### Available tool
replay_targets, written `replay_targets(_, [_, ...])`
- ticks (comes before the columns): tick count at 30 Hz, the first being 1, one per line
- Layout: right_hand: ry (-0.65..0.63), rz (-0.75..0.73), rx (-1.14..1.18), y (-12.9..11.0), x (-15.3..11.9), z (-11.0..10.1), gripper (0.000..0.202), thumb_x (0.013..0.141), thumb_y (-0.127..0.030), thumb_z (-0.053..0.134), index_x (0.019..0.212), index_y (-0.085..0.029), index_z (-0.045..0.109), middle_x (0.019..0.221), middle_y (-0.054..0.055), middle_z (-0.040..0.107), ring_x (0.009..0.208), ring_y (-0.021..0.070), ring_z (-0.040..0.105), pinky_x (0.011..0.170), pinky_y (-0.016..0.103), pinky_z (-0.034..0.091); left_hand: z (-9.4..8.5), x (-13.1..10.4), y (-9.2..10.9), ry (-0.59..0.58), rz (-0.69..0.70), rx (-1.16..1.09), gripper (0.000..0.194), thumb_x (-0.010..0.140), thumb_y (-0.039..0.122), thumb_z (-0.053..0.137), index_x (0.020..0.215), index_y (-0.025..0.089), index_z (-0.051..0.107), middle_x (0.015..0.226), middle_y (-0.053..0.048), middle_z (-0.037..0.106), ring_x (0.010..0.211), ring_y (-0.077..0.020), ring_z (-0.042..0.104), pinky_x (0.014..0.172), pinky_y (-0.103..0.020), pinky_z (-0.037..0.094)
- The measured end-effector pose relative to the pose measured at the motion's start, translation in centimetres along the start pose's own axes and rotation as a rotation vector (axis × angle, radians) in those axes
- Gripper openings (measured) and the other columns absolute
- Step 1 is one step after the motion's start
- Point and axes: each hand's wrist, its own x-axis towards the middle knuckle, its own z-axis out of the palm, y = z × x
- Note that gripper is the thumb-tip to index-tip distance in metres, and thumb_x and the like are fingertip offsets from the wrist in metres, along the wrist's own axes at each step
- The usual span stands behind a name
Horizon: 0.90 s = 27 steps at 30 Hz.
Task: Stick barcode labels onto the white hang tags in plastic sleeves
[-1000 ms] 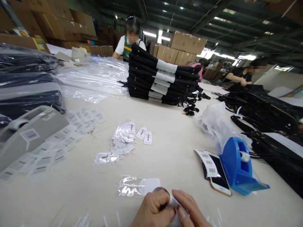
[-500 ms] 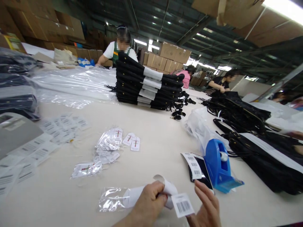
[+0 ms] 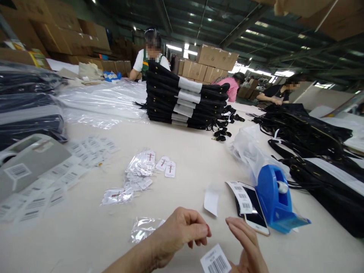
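My right hand (image 3: pixel 247 248) holds a white barcode label (image 3: pixel 215 260) near the bottom edge, apparently by its lower right side; the grip is partly out of view. To its left is my left hand (image 3: pixel 182 229), its fingers curled together and nothing visible in them. Just beyond both hands is a blank white paper slip (image 3: pixel 211 203), blurred at its top end. A clear plastic sleeve (image 3: pixel 145 228) lies partly behind my left wrist.
A blue tape dispenser (image 3: pixel 274 201) stands beside a phone (image 3: pixel 254 208) with a label strip (image 3: pixel 241 197) on it. Hang tags (image 3: pixel 140 167) and barcode labels (image 3: pixel 61 176) lie left. Behind are stacked black bags (image 3: pixel 184 100), more black bags (image 3: pixel 321 167) and co-workers.
My left hand has let go of the curled white paper, which is now beyond the hands. The barcode label has moved lower with my right hand. The view has shifted slightly left.
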Motion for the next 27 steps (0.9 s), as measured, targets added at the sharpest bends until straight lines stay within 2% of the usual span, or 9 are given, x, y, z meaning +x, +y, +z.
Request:
replay_targets(3, [-0.070, 0.037, 0.069, -0.3, -0.1, 0.8, 0.054, 0.079, -0.044, 0.054, 0.126, -0.019, 0.042, 0.106, 0.014, 0.055, 0.101, 0.0265, 0.053, 0.081, 0.040, 0.049, 0.1, -0.6, 0.2, -0.070, -0.029, -0.021, 0.021, 0.056, 0.029, 0.063, 0.065, 0.009, 0.063, 0.053, 0.001, 0.053, 0.051, -0.0087, 0.044, 0.049, -0.021, 0.030])
replay_targets(6, [-0.122, 0.071, 0.104, -0.6, -0.1, 1.4, 0.054, 0.078, -0.048, 0.054, 0.123, -0.020, 0.044, 0.106, 0.013, 0.057, 0.101, 0.0258, 0.054, 0.080, 0.037, 0.050, -0.1, -0.8, -0.1, -0.070, -0.047, 0.001, 0.019, 0.054, 0.028, 0.063, 0.062, 0.010, 0.062, 0.048, 0.003, 0.049, 0.047, -0.0079, 0.042, 0.047, -0.021, 0.029])
replay_targets(10, [-0.100, 0.089, 0.095, -0.7, -0.4, 1.6, 0.049, 0.081, -0.049, 0.048, 0.120, -0.019, 0.046, 0.103, 0.012, 0.058, 0.098, 0.0237, 0.055, 0.079, 0.034, 0.051, -0.8, -1.3, -0.6, -0.062, -0.080, -0.006, 0.021, 0.051, 0.028, 0.064, 0.062, 0.011, 0.061, 0.048, 0.002, 0.050, 0.044, -0.0078, 0.042, 0.043, -0.020, 0.028])
replay_targets(15, [-0.092, 0.033, -0.009, -0.3, -1.0, 1.6, 0.052, 0.082, -0.049, 0.047, 0.124, -0.020, 0.044, 0.100, 0.012, 0.059, 0.095, 0.0252, 0.056, 0.079, 0.038, 0.049, -1.8, -2.4, -1.9, 0.004, -0.133, -0.127, 0.022, 0.053, 0.031, 0.060, 0.064, 0.011, 0.058, 0.051, -0.001, 0.056, 0.041, -0.0068, 0.043, 0.040, -0.018, 0.027])
replay_targets(21, [-0.178, 0.004, 0.024, -1.0, -0.3, 2.5, 0.052, 0.082, -0.049, 0.047, 0.123, -0.019, 0.043, 0.100, 0.012, 0.058, 0.093, 0.0226, 0.057, 0.074, 0.032, 0.052, -2.4, -3.0, -2.3, 0.098, -0.125, -0.154, 0.021, 0.052, 0.029, 0.061, 0.062, 0.011, 0.058, 0.050, 0.000, 0.055, 0.040, -0.0053, 0.042, 0.039, -0.017, 0.026])
replay_targets(23, [-0.171, -0.021, -0.018, -1.2, -0.1, 2.8, 0.052, 0.081, -0.047, 0.049, 0.125, -0.018, 0.043, 0.099, 0.012, 0.058, 0.091, 0.0226, 0.058, 0.073, 0.033, 0.052, -2.4, -3.0, -2.2, 0.079, -0.137, -0.157, 0.021, 0.051, 0.029, 0.061, 0.061, 0.012, 0.057, 0.050, 0.001, 0.054, 0.040, -0.0054, 0.042, 0.038, -0.017, 0.026])
replay_targets(27, [-0.072, -0.096, -0.168, -1.5, 0.2, 2.9, 0.055, 0.084, -0.043, 0.047, 0.131, -0.016, 0.038, 0.093, 0.012, 0.059, 0.084, 0.0228, 0.058, 0.068, 0.034, 0.050, -2.1, -3.2, -2.6, 0.075, -0.197, -0.212, 0.025, 0.049, 0.033, 0.062, 0.062, 0.012, 0.056, 0.050, 0.000, 0.055, 0.038, -0.0052, 0.041, 0.037, -0.017, 0.025])
